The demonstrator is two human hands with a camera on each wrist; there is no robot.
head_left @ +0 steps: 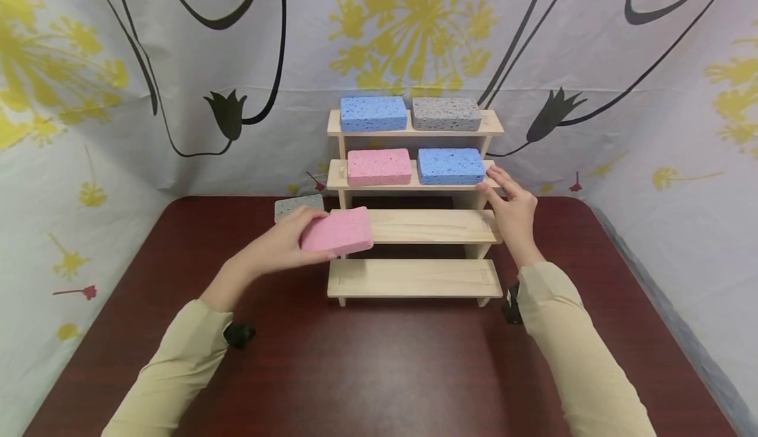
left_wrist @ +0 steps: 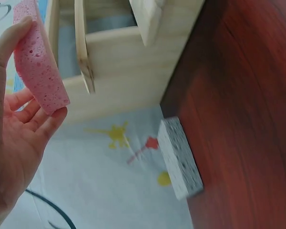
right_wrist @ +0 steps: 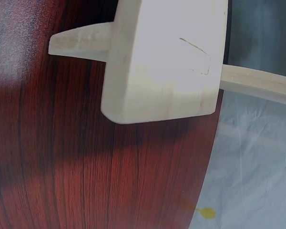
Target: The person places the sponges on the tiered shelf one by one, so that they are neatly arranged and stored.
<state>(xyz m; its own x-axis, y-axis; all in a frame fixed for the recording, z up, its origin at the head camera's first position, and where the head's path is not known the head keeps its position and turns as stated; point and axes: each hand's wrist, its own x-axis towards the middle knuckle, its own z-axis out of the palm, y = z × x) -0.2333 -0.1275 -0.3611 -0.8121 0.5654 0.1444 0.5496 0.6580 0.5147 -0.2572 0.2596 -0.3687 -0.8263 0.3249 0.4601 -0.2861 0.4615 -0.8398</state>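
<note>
My left hand (head_left: pixel 290 243) grips a pink sponge (head_left: pixel 340 231) between thumb and fingers, held tilted near the left end of the third shelf from the top. The left wrist view shows this pink sponge (left_wrist: pixel 38 62) edge-on. My right hand (head_left: pixel 515 210) is at the right end of the second shelf, its thumb and fingertips extended close beside a blue sponge (head_left: pixel 451 166); whether they touch it is unclear. Left of that blue sponge sits another pink sponge (head_left: pixel 379 167). On the top shelf are a blue sponge (head_left: pixel 373 114) and a grey sponge (head_left: pixel 447 114).
The wooden tiered rack (head_left: pixel 414 279) stands on a dark red table (head_left: pixel 408 364). A grey sponge (left_wrist: pixel 178 157) rests on the table behind my left hand, left of the rack. Patterned sheeting (head_left: pixel 308 42) hangs behind and on both sides.
</note>
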